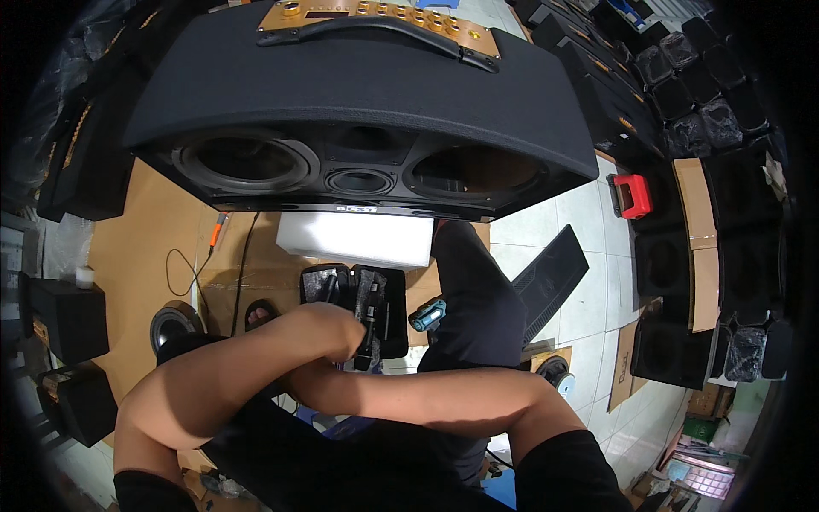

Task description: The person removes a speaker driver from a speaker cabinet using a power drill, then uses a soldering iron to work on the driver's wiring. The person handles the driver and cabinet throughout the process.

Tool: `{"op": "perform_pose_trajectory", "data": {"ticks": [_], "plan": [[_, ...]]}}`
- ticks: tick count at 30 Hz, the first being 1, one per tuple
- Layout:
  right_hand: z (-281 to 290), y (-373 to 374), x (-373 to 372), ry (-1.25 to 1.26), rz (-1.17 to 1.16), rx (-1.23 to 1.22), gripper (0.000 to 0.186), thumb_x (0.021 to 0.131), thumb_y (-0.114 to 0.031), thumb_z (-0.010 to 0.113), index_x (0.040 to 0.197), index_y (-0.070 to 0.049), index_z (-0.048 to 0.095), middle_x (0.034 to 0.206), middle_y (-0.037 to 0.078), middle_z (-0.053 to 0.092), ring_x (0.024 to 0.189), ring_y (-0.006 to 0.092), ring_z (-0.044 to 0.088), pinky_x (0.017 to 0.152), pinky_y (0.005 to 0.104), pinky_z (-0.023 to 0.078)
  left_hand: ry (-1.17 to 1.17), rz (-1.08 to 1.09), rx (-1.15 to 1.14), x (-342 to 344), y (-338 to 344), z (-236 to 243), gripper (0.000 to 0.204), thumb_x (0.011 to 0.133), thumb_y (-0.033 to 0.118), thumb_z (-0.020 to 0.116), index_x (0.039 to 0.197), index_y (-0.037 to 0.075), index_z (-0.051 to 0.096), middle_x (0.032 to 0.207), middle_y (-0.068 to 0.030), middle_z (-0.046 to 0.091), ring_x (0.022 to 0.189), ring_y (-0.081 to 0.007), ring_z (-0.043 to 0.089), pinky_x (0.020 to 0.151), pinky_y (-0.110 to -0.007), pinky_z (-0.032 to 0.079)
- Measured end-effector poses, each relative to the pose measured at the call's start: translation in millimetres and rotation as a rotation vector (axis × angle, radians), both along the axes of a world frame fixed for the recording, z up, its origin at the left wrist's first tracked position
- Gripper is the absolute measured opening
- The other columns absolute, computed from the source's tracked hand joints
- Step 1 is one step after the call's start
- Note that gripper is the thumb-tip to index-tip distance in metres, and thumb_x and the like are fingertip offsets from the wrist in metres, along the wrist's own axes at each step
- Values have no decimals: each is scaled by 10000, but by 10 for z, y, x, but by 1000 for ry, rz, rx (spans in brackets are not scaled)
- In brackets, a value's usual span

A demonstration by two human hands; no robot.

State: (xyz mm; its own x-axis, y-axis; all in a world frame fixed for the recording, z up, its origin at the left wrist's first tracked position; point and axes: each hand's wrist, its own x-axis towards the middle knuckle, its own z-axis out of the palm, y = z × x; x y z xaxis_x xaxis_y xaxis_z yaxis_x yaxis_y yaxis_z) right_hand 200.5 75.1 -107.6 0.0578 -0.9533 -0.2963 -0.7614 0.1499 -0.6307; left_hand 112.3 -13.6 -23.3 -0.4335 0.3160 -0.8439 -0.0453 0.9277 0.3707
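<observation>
My forearms cross in front of my body. My left hand (338, 328) is bent down at the wrist, beside an opened black case (393, 311); its fingers do not show. My right hand (309, 384) passes below my left forearm, its fingers also out of sight. In the case lie a black microphone (373, 299) and things in clear plastic wrap. Ahead stands a big black speaker cabinet (367, 94) with a gold control panel (384, 19) and a strap handle. One round front opening (473, 171) shows no cone. A white block (354, 239) lies underneath.
A teal power tool (428, 316) is by my right leg, near a black grille panel (550, 282). An orange-handled tool (219, 230) with a cord and a loose speaker driver (175, 324) lie left. Black cabinets (674, 341) and a red case (633, 196) stand right.
</observation>
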Motion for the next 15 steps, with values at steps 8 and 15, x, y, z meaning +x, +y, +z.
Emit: {"op": "perform_pose_trajectory", "data": {"ticks": [8,15], "plan": [[539,-139,-254,155,337,291,254,886,-206,626,1068,-109,774,1112,81,739,1128,287,664,941,422,503,722,143,151,-218,-57,-76,316,976,287,639,1147,28,698,1083,-185,698,1059,-382,677,943,-491,526],[485,-26,-535,109,152,291,274,925,-295,659,1105,-122,772,1133,106,745,1060,283,704,870,403,523,1269,288,122,-1035,169,158,245,916,21,595,1151,-25,646,1125,-154,624,1104,-344,596,967,-434,527]]}}
